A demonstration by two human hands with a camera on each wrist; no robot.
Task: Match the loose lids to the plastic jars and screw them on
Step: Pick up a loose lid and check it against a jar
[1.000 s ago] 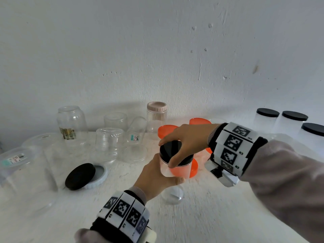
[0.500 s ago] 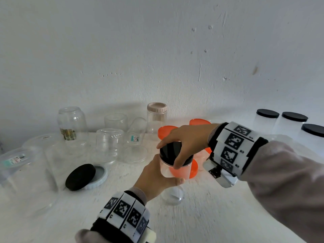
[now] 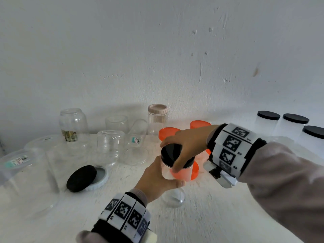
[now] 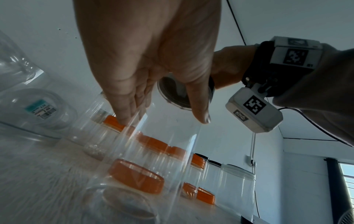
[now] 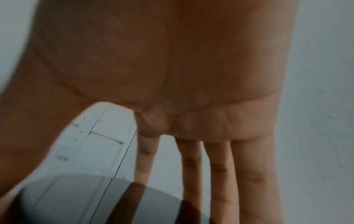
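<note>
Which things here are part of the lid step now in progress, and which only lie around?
In use:
left hand holding the clear jar
right hand gripping the black lid

Lying about:
loose black lid
orange lids
beige-lidded jar
three black-lidded jars

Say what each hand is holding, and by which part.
The left hand grips the clear jar around its body; the right hand grips the black lid on top by its rim.

three black-lidded jars (image 3: 268,121), two loose orange lids (image 3: 168,135), one beige-lidded jar (image 3: 157,118)
</note>
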